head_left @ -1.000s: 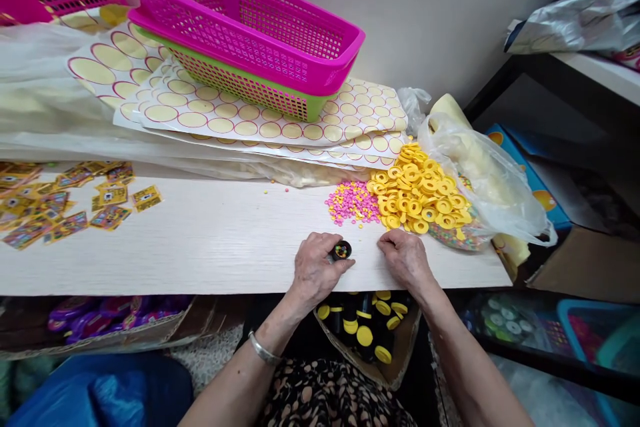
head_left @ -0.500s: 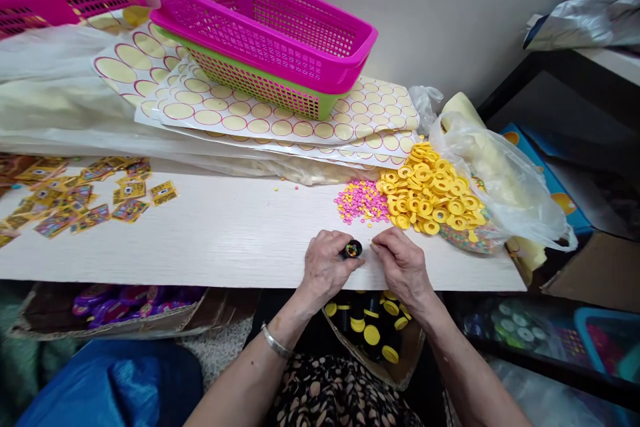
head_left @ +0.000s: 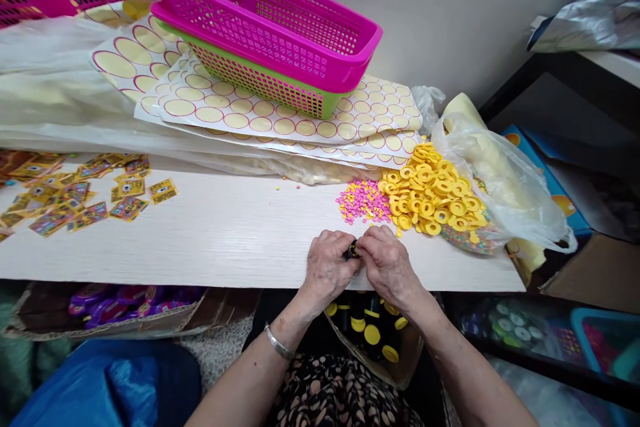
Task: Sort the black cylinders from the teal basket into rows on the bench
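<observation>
My left hand (head_left: 327,265) is wrapped round a small black tub (head_left: 352,250), its open mouth turned toward me. My right hand (head_left: 386,260) is closed, its fingertips pressed to the tub's mouth; whatever they pinch is hidden. Just beyond the hands lies a heap of tiny pink and yellow candy-like pieces (head_left: 364,201). Touching that heap on its right is a pile of yellow plastic rings with tabs (head_left: 431,190). Below the table edge, a cardboard box (head_left: 407,373) by my lap holds several black tubs with yellow lids (head_left: 371,334).
Pink basket (head_left: 300,47) sits inside a green one (head_left: 280,95) on sticker sheets (head_left: 260,124) at the back. Small printed packets (head_left: 129,197) lie at the table's left. A clear plastic bag (head_left: 505,173) stands at right. Purple items (head_left: 125,303) fill a carton below.
My right hand has moved left, from beside the black tub onto its mouth. My left hand keeps its hold, and the coloured pieces inside the tub are now covered.
</observation>
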